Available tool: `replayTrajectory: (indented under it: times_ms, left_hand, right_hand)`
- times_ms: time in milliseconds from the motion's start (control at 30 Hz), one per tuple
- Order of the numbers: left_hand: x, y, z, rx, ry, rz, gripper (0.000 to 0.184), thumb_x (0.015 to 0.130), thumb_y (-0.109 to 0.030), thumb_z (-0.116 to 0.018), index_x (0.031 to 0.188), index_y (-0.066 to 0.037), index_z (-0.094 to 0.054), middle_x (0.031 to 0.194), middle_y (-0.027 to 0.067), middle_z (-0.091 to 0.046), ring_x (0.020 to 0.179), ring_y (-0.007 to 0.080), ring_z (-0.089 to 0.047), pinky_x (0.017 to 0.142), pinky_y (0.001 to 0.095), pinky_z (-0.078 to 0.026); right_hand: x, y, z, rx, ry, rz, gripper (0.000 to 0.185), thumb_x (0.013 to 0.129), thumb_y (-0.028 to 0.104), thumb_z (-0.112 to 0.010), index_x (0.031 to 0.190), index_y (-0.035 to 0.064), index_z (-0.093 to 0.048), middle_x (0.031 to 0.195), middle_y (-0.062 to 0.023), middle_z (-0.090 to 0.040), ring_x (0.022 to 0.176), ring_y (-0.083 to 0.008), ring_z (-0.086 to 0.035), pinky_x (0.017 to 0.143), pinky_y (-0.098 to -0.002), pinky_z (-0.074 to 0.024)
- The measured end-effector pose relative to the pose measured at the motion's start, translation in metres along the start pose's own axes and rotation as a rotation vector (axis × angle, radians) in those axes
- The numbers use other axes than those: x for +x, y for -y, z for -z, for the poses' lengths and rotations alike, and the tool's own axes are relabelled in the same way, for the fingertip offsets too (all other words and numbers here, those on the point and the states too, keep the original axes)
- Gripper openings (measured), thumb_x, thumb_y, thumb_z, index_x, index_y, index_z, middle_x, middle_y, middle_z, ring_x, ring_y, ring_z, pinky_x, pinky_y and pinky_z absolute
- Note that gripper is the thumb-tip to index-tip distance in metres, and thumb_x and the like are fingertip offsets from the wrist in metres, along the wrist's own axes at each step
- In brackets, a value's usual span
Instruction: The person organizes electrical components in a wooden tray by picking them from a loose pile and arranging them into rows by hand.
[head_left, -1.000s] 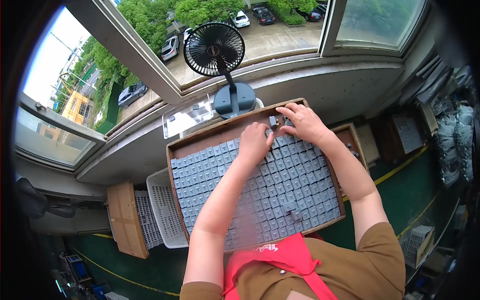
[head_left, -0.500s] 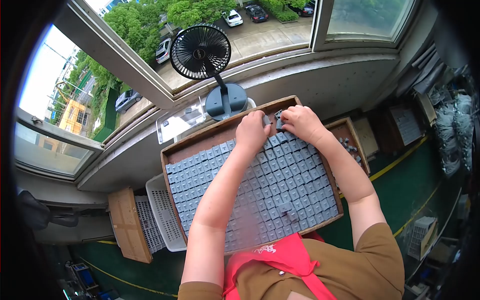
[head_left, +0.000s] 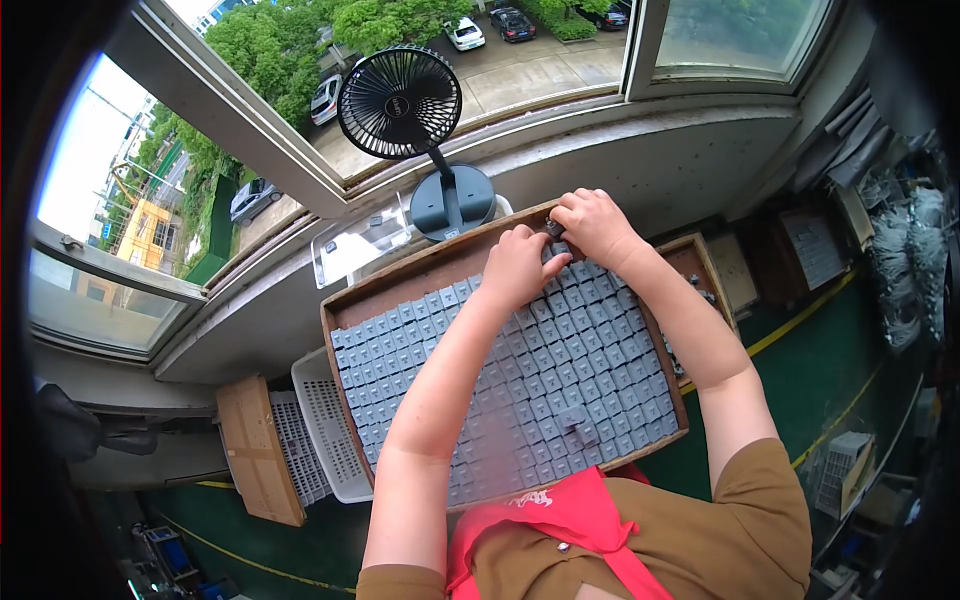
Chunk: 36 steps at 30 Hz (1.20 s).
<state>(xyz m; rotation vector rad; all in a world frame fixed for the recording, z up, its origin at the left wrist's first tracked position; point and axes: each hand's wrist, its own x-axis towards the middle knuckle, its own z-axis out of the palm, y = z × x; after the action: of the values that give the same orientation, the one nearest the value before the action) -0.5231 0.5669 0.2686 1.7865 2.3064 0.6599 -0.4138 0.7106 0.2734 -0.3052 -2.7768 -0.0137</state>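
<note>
A wooden-rimmed tray (head_left: 333,372) in front of me holds rows of small grey plastic blocks (head_left: 545,365), packed side by side. Over the tray's far right part, my left hand (head_left: 518,268) pinches a small grey block (head_left: 559,249) between thumb and fingers. Close beside it, my right hand (head_left: 598,228) curls its fingers around a darker grey piece (head_left: 553,228) near the far rim. The two pieces are almost touching, and the fingers partly hide both. One loose block (head_left: 572,416) lies on top of the rows near the tray's front right.
Behind the tray stands a black fan (head_left: 402,105) on the window ledge, beside a clear plastic lid (head_left: 350,245). To the right sits a second wooden box (head_left: 728,318) with loose grey pieces. A white basket (head_left: 330,430) and a cardboard box (head_left: 258,450) are at the left.
Both hands have shifted slightly: the left moved right, the right rose toward the far rim. They are now closer together, with the pieces between them.
</note>
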Motion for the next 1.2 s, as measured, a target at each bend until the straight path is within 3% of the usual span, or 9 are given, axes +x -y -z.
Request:
replayTrajectory:
  times_ms: [167, 233, 367, 500, 600, 667, 900, 1000, 1200]
  left_hand:
    - [-0.001, -0.016, -0.008, 0.034, -0.097, 0.112, 0.028, 0.076, -0.029, -0.068, 0.089, -0.004, -0.065, 0.091, 0.013, -0.06, 0.09, 0.0306, -0.059, 0.078, 0.0419, -0.052]
    - [-0.005, -0.019, -0.004, 0.021, -0.072, 0.162, 0.029, 0.077, -0.029, -0.067, 0.091, -0.004, -0.065, 0.094, 0.0141, -0.06, 0.094, 0.0311, -0.058, 0.082, 0.0421, -0.05]
    - [-0.006, -0.018, -0.003, 0.016, 0.009, 0.228, 0.033, 0.078, -0.029, -0.066, 0.099, -0.004, -0.064, 0.1, 0.0148, -0.061, 0.1, 0.0315, -0.057, 0.088, 0.0422, -0.048]
    - [-0.003, -0.021, 0.005, 0.024, 0.015, 0.19, 0.034, 0.079, -0.028, -0.066, 0.104, -0.005, -0.064, 0.102, 0.0146, -0.06, 0.102, 0.0318, -0.057, 0.09, 0.042, -0.048]
    - [0.007, -0.021, -0.011, -0.071, -0.111, 0.091, 0.032, 0.08, -0.026, -0.066, 0.104, -0.005, -0.064, 0.103, 0.0145, -0.06, 0.104, 0.0321, -0.056, 0.091, 0.0421, -0.047]
    - [0.014, -0.022, -0.02, -0.029, -0.132, 0.019, 0.033, 0.078, -0.026, -0.07, 0.103, -0.005, -0.065, 0.101, 0.0124, -0.06, 0.097, 0.0299, -0.058, 0.081, 0.0414, -0.051]
    - [0.005, -0.029, -0.015, -0.067, -0.009, 0.093, 0.032, 0.078, -0.025, -0.068, 0.102, -0.005, -0.064, 0.103, 0.0131, -0.061, 0.099, 0.0303, -0.058, 0.084, 0.0406, -0.051]
    - [0.001, -0.026, -0.016, -0.09, -0.064, 0.09, 0.03, 0.078, -0.025, -0.067, 0.1, -0.005, -0.064, 0.102, 0.0129, -0.06, 0.099, 0.0306, -0.058, 0.086, 0.0408, -0.05]
    - [-0.007, -0.026, -0.024, -0.085, -0.195, 0.033, 0.029, 0.08, -0.024, -0.064, 0.101, -0.004, -0.062, 0.103, 0.0123, -0.058, 0.099, 0.0301, -0.056, 0.088, 0.0407, -0.047]
  right_hand:
    - [0.005, -0.002, 0.01, -0.015, 0.022, 0.006, 0.014, 0.078, 0.02, -0.066, 0.091, 0.0133, -0.065, 0.087, -0.0039, -0.066, 0.092, -0.0211, -0.061, 0.082, -0.0355, -0.0473]
    - [0.002, -0.002, 0.027, 0.507, 0.184, -0.248, 0.019, 0.085, 0.023, -0.062, 0.099, 0.0103, -0.062, 0.085, -0.0094, -0.068, 0.091, -0.0259, -0.063, 0.082, -0.0383, -0.0494]
    - [-0.006, 0.0, 0.031, 0.355, 0.404, -0.228, 0.022, 0.087, 0.017, -0.06, 0.106, 0.0081, -0.06, 0.089, -0.0104, -0.065, 0.092, -0.031, -0.062, 0.082, -0.0394, -0.0506]
    - [-0.014, -0.018, 0.043, 0.285, 0.292, -0.162, 0.02, 0.083, 0.019, -0.063, 0.101, 0.0094, -0.065, 0.103, -0.0075, -0.064, 0.102, -0.028, -0.06, 0.087, -0.0392, -0.0508]
    - [-0.02, -0.023, 0.055, 0.235, 0.338, -0.055, 0.018, 0.083, 0.015, -0.064, 0.1, 0.0091, -0.065, 0.095, -0.0072, -0.063, 0.096, -0.0272, -0.06, 0.085, -0.0381, -0.05]
    - [-0.023, -0.02, 0.049, 0.21, 0.36, -0.063, 0.018, 0.082, 0.016, -0.065, 0.099, 0.0105, -0.066, 0.093, -0.0061, -0.063, 0.097, -0.0262, -0.06, 0.085, -0.0378, -0.0498]
    - [-0.022, -0.015, 0.03, 0.355, 0.274, -0.286, 0.014, 0.088, 0.017, -0.057, 0.097, 0.0115, -0.066, 0.09, -0.0081, -0.065, 0.091, -0.0284, -0.063, 0.079, -0.0396, -0.0515]
    - [-0.02, -0.011, 0.033, 0.366, 0.388, -0.314, 0.014, 0.088, 0.015, -0.054, 0.096, 0.0098, -0.065, 0.091, -0.0092, -0.064, 0.087, -0.0297, -0.064, 0.078, -0.0408, -0.052]
    - [-0.033, -0.003, 0.032, 0.025, 0.245, -0.195, 0.009, 0.084, 0.011, -0.058, 0.092, 0.0074, -0.058, 0.096, -0.0103, -0.059, 0.083, -0.0272, -0.065, 0.07, -0.0364, -0.0543]
